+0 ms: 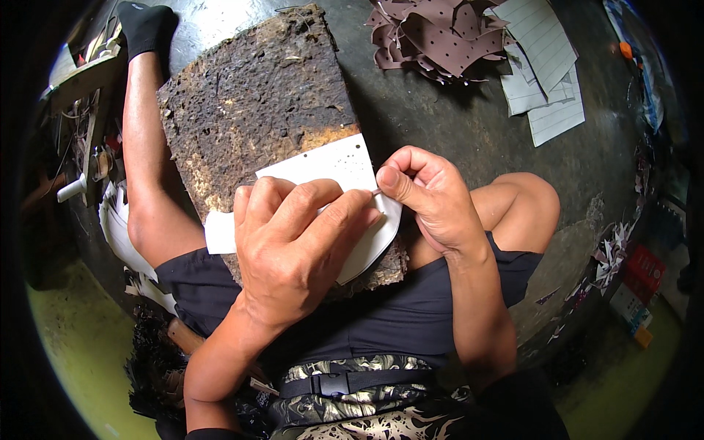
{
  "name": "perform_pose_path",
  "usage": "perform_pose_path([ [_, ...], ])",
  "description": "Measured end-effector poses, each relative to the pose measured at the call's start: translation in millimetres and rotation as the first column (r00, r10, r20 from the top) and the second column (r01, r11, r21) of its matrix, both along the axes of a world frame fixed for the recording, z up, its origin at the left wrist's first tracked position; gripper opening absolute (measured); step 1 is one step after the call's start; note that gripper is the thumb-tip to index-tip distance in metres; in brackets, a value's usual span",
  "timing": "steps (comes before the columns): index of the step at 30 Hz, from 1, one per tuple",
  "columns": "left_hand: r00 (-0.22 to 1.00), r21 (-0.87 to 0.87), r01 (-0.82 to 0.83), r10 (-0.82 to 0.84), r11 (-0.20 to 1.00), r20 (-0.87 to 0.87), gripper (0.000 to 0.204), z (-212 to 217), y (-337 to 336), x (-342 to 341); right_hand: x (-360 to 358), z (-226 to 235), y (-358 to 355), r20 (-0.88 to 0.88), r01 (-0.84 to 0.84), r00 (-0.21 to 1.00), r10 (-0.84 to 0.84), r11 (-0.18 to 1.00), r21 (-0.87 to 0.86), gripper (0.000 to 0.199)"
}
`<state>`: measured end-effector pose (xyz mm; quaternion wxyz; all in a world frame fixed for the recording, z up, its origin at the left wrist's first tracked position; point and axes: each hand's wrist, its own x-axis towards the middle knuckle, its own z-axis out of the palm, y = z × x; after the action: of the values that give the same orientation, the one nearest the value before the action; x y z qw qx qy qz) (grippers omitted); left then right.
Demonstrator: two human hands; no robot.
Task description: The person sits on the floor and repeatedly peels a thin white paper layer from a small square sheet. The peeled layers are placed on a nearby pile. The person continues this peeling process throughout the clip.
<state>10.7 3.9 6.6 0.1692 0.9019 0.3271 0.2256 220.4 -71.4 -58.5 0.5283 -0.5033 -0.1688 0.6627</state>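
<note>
A flat white piece (315, 167), perhaps card or leather, lies on a worn, pitted brown board (253, 99) across my lap. Small dark holes dot its upper right part, and its lower right edge is curved. My left hand (290, 227) is closed over the piece, thumb and forefinger pinching near its right edge and covering much of it. Close beside those fingertips, my right hand (433, 198) is closed, with thumb and forefinger pressed together at the piece's edge. A short, thin dark thing shows at the right fingertips, too small to name.
Beyond the board's right side lies a heap of brown pieces with dark holes (440, 37). Lined paper sheets (554, 110) are next to it on the dark floor (469, 132). Scraps (612, 257) litter the right side, and a cluttered wooden rack (88, 88) stands at the left.
</note>
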Motion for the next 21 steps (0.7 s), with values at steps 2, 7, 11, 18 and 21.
perform_pose_path([
  [2, 1.0, 0.014, -0.003, 0.003, 1.0, -0.007, 0.033, 0.3, -0.3, 0.1, 1.0, -1.0, 0.1, 0.025, -0.006, 1.0, 0.006, 1.0, -0.011, 0.027],
  [7, 1.0, 0.033, -0.007, 0.008, 0.999, -0.02, 0.033, 1.1, -1.2, 0.1, 3.2, -5.3, -0.5, 0.064, -0.005, 0.998, 0.006, 1.0, -0.022, 0.025],
  [11, 1.0, 0.034, -0.003, 0.004, 0.999, -0.031, 0.033, 2.8, -0.9, -0.2, 9.6, -9.9, -1.9, 0.083, -0.024, 0.996, 0.026, 0.999, -0.031, 0.025],
  [18, 0.999, 0.024, -0.011, 0.012, 1.0, -0.052, 0.031, 6.1, -1.5, -0.1, 14.0, -17.4, -3.0, 0.124, -0.019, 0.992, 0.024, 0.999, -0.044, 0.027],
  [21, 0.998, 0.03, -0.011, 0.012, 0.999, -0.063, 0.03, 7.0, -0.9, -0.2, 14.8, -18.4, -2.7, 0.156, -0.026, 0.987, 0.032, 0.999, -0.04, 0.026],
])
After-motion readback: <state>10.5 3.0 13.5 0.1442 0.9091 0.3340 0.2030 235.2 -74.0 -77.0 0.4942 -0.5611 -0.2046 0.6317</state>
